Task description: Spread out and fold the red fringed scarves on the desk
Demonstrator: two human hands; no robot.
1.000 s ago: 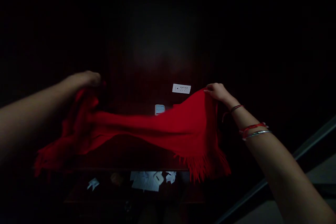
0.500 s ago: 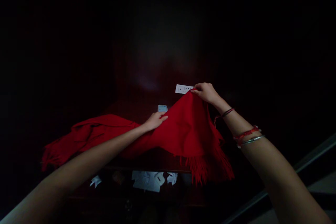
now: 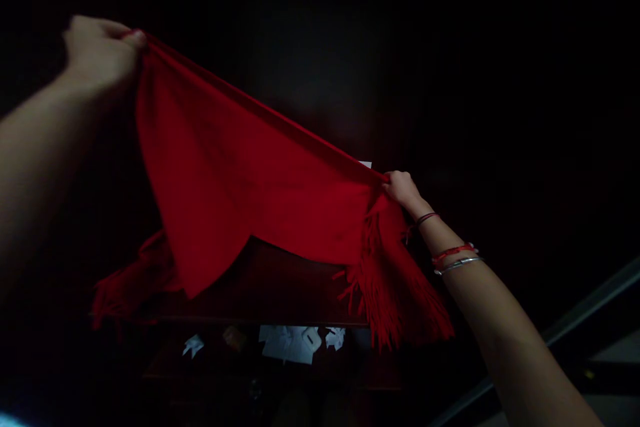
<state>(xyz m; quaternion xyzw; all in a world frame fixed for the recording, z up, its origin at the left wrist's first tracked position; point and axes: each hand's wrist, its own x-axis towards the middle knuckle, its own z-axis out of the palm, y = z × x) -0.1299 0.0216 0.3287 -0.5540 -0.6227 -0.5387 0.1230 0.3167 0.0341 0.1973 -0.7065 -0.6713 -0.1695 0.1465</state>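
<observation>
A red fringed scarf (image 3: 265, 167) is stretched between my two hands, its top edge slanting down from left to right. High at the left, my left hand (image 3: 105, 47) pinches one upper point of it. My right hand (image 3: 404, 190), lower and right of centre, is closed on the edge near the fringed end. Strands of fringe hang below my right hand. Another fringed part of the scarf lies at the lower left, on the dark table (image 3: 290, 287). Bracelets circle my right wrist and forearm.
Below the tabletop's front edge, a shelf (image 3: 210, 367) holds white papers (image 3: 285, 345), a small white object (image 3: 311, 340) and crumpled scraps (image 3: 193, 345). The scarf mostly covers a white wall socket plate (image 3: 367, 164). Surroundings are very dark.
My left hand went from the scarf's left part to its middle, then up and far left with the edge, pulling it taut. The scarf now hides the phone. My right hand kept its hold.
</observation>
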